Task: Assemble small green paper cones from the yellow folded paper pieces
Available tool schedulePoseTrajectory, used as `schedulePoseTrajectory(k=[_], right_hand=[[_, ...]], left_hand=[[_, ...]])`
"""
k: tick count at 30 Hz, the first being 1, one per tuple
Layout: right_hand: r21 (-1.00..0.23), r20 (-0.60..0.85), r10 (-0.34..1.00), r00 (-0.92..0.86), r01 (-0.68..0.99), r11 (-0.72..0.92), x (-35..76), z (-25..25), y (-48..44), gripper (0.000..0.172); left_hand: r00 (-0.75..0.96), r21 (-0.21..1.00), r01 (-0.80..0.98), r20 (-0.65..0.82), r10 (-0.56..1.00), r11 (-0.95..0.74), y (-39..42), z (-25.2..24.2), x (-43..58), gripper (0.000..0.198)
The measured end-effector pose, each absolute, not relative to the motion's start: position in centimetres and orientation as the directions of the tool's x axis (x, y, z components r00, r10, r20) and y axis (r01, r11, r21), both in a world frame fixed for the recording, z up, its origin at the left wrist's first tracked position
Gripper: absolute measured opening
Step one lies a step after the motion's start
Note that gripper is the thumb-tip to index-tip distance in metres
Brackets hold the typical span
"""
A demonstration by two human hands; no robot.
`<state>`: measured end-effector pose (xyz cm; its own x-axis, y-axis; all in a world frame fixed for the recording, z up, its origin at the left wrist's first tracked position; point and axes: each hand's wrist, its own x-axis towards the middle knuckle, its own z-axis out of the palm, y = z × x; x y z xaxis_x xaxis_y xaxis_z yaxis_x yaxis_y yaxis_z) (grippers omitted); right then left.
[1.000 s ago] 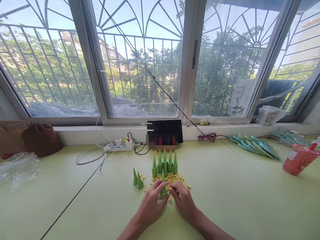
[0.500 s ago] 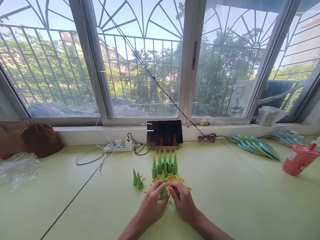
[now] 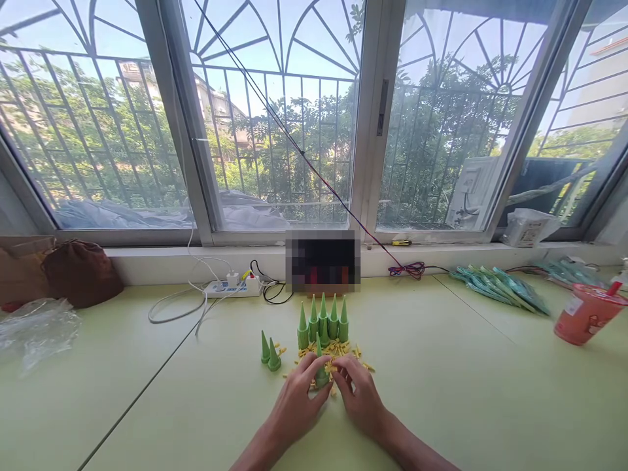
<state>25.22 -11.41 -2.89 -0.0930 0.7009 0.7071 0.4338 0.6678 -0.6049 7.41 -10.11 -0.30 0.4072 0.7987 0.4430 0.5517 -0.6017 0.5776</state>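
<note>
My left hand [image 3: 300,391] is closed round a green cone-shaped piece [image 3: 321,375] with a pointed top and a wider base. The cone leans slightly left, and the fingers hide part of it. Close against its right side, my right hand [image 3: 359,391] is pinched, with a small yellow piece [image 3: 334,367] showing at the fingertips. Many short yellow pieces [image 3: 356,356] lie loose on the table around and behind the hands. Just beyond them stands a cluster of upright green cones [image 3: 303,335]. Two more green cones [image 3: 273,361] stand apart to the left.
A dark screen [image 3: 324,261] leans at the back, below the window. To its left lies a power strip [image 3: 235,288] with cables. On the right are blue-green plastic packets [image 3: 500,286] and a red drink cup [image 3: 586,317]. A clear plastic bag [image 3: 39,330] lies far left.
The held cone's tip has shifted slightly left as the cone tilts. Both hands stay almost in place, with the right fingertips close to the cone.
</note>
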Motion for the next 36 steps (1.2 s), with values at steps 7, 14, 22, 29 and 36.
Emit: schedulePoseTrajectory(k=[7, 14, 22, 29, 36], right_hand=[[-0.615, 0.685, 0.726, -0.061, 0.486, 0.621, 25.1, -2.88, -11.31, 0.027], [-0.631, 0.657, 0.752, -0.054, 0.507, 0.588, 25.08, -2.84, -11.35, 0.036], [-0.651, 0.661, 0.746, -0.077, 0.435, 0.622, 25.06, -2.69, -11.65, 0.021], [-0.638, 0.669, 0.739, -0.076, 0.452, 0.624, 25.06, -2.76, -11.47, 0.022], [-0.669, 0.636, 0.769, -0.058, 0.456, 0.587, 25.07, -3.0, -11.32, 0.029]], left_hand=[[0.395, 0.55, 0.538, 0.504, 0.768, -0.638, -10.14, -0.29, 7.41, 0.033], [0.408, 0.548, 0.55, 0.483, 0.775, -0.63, -10.24, -0.33, 7.39, 0.035], [0.404, 0.565, 0.546, 0.47, 0.785, -0.619, -10.02, -0.43, 7.35, 0.033], [0.397, 0.57, 0.536, 0.481, 0.782, -0.623, -10.18, -0.24, 7.32, 0.032], [0.403, 0.567, 0.543, 0.471, 0.785, -0.619, -10.18, -0.47, 7.17, 0.034]])
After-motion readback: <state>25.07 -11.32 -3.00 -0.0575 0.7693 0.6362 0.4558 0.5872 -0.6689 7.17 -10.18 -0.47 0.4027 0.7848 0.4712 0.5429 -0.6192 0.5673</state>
